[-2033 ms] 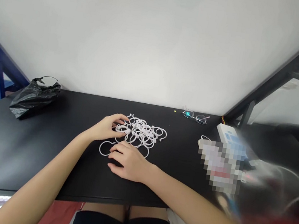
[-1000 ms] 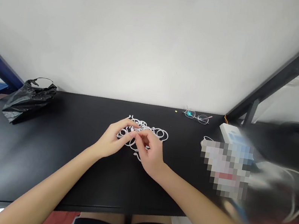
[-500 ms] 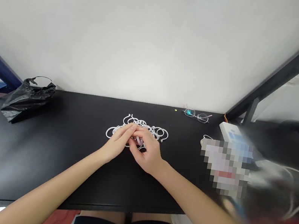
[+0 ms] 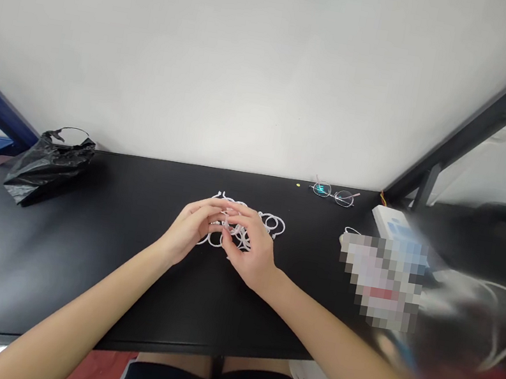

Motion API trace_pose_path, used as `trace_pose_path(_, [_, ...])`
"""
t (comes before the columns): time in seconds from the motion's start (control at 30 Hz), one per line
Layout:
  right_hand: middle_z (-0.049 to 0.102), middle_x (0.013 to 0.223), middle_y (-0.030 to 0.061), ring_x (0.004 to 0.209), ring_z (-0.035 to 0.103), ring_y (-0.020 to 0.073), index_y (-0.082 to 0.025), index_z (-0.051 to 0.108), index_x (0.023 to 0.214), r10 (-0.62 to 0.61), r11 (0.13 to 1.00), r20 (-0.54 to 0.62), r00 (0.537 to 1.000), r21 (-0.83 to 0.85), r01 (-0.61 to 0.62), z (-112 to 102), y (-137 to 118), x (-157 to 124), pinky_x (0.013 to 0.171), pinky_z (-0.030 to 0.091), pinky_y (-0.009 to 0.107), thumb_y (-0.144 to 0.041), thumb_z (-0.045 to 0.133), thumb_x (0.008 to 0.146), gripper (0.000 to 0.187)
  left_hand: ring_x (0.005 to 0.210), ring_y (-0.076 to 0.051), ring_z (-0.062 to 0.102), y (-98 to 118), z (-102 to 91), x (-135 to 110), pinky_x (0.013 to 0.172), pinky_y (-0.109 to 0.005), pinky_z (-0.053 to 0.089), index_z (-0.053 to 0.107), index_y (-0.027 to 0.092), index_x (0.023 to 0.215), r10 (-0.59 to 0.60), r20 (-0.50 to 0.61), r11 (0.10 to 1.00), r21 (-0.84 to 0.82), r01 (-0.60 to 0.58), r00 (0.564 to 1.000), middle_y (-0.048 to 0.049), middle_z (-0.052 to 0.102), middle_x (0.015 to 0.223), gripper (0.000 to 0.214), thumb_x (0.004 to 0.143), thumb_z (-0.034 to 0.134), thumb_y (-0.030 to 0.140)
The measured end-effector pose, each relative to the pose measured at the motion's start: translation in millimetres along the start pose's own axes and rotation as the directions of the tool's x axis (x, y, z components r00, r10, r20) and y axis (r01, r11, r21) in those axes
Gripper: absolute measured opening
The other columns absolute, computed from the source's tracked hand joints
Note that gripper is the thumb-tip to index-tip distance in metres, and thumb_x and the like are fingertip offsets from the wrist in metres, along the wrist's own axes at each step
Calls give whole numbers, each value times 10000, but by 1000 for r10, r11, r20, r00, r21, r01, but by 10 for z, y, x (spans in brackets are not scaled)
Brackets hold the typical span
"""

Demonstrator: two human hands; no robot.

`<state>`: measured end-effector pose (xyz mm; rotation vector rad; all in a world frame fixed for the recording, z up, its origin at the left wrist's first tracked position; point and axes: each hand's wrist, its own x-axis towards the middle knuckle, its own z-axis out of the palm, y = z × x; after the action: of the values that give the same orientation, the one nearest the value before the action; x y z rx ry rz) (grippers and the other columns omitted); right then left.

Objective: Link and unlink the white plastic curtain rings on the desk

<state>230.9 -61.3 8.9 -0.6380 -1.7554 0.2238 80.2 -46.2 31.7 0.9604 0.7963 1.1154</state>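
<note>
A pale wall (image 4: 272, 76) rises behind the black tabletop (image 4: 78, 251) and meets its far edge. A crumpled black bag (image 4: 49, 172) sits by the tabletop's far left corner, its thin handle standing up in a loop. Toward the tabletop's right side lies a white box (image 4: 395, 225) with blue patches, just beside a blurred-out area.

Both hands come in over the near edge and meet above the middle of the tabletop. The right hand (image 4: 255, 251) is bent, its thumb and forefinger apart at the base, leaving a gap through which white loops show. The left hand (image 4: 191, 228) has its fingers curved inward, reaching to the fingers of the right. The fingertips overlap, so I cannot tell whether either hand is gripping a ring.

The pile of white rings (image 4: 243, 238) lies directly beneath the hands, between them, closer to the far edge than to the near one. Some rings peek out past the fingertips on the far side, some show on the near side under the left hand, and others spread out to the right of the right hand.

Nearer the far edge, right of the pile, rest eyeglasses (image 4: 321, 189), with a small yellow speck (image 4: 298, 185) just to their left.
</note>
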Motion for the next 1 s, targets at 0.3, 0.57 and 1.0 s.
trace_pose_path(0.3, [628, 1203, 108, 1023, 675, 194, -224, 596, 916, 8, 1000, -14, 1000, -26, -8, -10, 74, 5, 885, 583, 386, -97, 580, 873, 136, 815, -145, 675, -42, -79, 12, 746, -244, 561, 745, 175, 895, 20, -38, 996, 92, -17, 999, -46, 732, 911, 214, 694, 801, 220])
trace_pose_path(0.57, [695, 1059, 74, 995, 656, 216, -234, 619, 837, 69, 990, -26, 997, -124, -71, -33, 115, 21, 859, 572, 418, -154, 632, 849, 83, 734, -117, 679, -82, -109, 31, 708, -198, 553, 761, 183, 822, 53, -43, 990, 135, -47, 998, -19, 739, 779, 199, 651, 850, 230])
trace_pose_path(1.0, [738, 977, 55, 931, 661, 208, -227, 652, 959, 109, 989, -4, 994, -101, -109, -55, 93, 56, 844, 553, 407, -178, 592, 854, 130, 776, -179, 716, -55, -101, 9, 721, -273, 599, 773, 180, 846, 60, 5, 975, 216, -59, 998, -47, 761, 819, 238, 651, 860, 284])
